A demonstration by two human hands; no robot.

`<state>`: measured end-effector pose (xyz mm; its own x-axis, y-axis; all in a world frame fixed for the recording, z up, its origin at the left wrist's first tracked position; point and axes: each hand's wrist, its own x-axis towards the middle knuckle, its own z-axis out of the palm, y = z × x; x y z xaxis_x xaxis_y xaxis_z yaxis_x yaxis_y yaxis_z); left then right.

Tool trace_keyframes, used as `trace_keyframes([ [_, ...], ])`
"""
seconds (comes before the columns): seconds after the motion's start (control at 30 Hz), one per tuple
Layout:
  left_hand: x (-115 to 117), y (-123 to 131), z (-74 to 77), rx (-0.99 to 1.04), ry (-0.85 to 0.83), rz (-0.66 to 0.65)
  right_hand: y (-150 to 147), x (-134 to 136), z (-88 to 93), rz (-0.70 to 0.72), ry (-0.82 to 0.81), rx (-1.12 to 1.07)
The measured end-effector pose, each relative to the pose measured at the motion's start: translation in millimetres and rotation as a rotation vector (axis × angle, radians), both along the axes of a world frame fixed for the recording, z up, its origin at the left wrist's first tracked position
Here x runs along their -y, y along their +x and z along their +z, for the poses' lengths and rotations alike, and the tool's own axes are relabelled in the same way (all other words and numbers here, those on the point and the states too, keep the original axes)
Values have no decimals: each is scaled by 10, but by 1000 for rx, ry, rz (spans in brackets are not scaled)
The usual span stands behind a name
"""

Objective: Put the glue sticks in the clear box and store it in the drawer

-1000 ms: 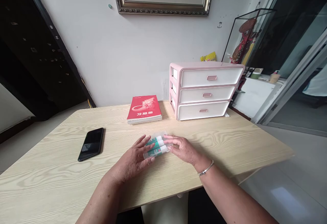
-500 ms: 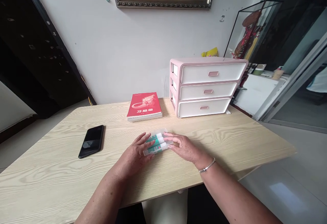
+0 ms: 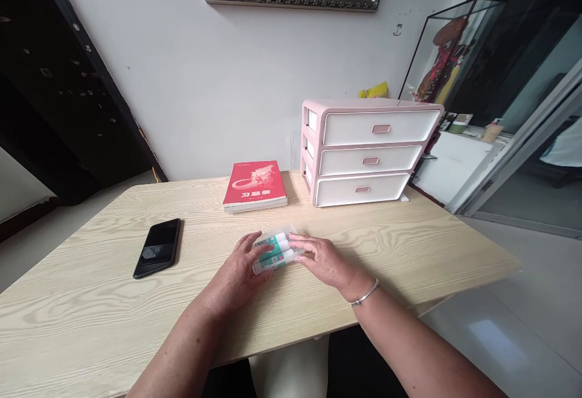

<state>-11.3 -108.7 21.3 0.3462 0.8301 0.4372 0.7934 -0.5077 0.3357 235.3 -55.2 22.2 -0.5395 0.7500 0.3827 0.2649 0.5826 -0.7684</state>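
A small clear plastic case (image 3: 291, 229) lies on the wooden table in front of me. Inside it are several tubes that look like glue sticks (image 3: 278, 249), with teal labels and white caps. My left hand (image 3: 242, 268) grips the left end of the case, its thumb at the near side and fingers over the top. On the opposite end my right hand (image 3: 324, 260) holds the case between thumb and fingers; that wrist wears a silver bangle (image 3: 365, 294). The fingers hide parts of both ends of the case.
Behind the case lies a red book (image 3: 255, 185) on the table (image 3: 91, 319). A pink and white three-drawer box (image 3: 370, 152) stands at the back right, all drawers closed. To the left rests a black phone (image 3: 157, 249). The table meets the wall at the back.
The view has shifted slightly. My left fingers have moved a little on the case, and more of the clear plastic at its far side shows. Both hands keep hold of it.
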Motion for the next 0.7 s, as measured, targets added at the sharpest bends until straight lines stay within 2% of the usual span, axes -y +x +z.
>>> trace_keyframes([
  [0.2,-11,-10,-14,0,-4,4,-17,-9,-70,-9,87,29],
  [0.4,-39,-28,-93,63,5,-1,-39,-2,-120,-34,130,19],
  [0.57,-42,-15,-82,108,8,47,-82,66,-32,-54,46,-20],
  [0.7,20,-6,-4,114,-8,95,-117,216,48,-49,95,-29],
])
